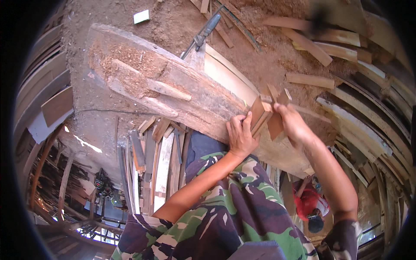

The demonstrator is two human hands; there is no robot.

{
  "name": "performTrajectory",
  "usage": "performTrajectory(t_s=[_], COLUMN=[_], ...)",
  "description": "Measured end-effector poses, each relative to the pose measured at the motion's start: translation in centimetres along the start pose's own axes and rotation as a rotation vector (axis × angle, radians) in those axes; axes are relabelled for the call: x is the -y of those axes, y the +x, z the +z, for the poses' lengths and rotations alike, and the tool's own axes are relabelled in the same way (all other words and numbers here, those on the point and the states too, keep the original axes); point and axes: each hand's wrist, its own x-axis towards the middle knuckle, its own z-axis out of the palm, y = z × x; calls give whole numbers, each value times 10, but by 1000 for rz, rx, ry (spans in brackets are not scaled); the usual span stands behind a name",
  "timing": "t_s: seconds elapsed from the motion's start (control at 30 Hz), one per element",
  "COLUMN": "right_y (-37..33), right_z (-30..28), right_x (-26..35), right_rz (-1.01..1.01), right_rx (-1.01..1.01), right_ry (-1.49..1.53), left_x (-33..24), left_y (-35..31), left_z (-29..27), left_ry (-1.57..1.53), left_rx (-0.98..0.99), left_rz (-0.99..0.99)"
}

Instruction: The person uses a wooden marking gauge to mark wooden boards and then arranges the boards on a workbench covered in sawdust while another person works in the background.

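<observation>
My left hand [242,136] is closed on a short brown wooden block [258,113], pressing it down at the right part of a thick, worn wooden bench [208,106]. Right beside it, the curled fingers of my right hand [291,122] grip a flat brown wooden piece [275,127]. The two pieces sit very close together; whether they touch I cannot tell. Small wood ends stick up by my right fingertips, partly covered by the hand. A pale board [227,76] lies along the bench's far edge.
Shavings and loose wood pieces [169,89] lie on the bench's left part. A bar clamp [207,31] stands at its far edge. Boards [355,125] are stacked on the right, offcuts [164,149] at the near left. A person in red [310,201] is at the lower right.
</observation>
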Motion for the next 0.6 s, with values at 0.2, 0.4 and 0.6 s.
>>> performTrajectory(t_s=[0.2,0.4,0.6], right_y=[0,-7,21], right_z=[-6,-2,1], right_x=[-11,-25,-2], right_rz=[-30,-72,-35], right_rx=[36,13,54], right_ry=[-5,177,162], left_x=[0,-4,0], left_y=[1,1,0], left_z=[-2,-1,-4], left_ry=[-10,-17,-25], left_rx=[-2,-19,6], left_rz=[-11,-16,-3])
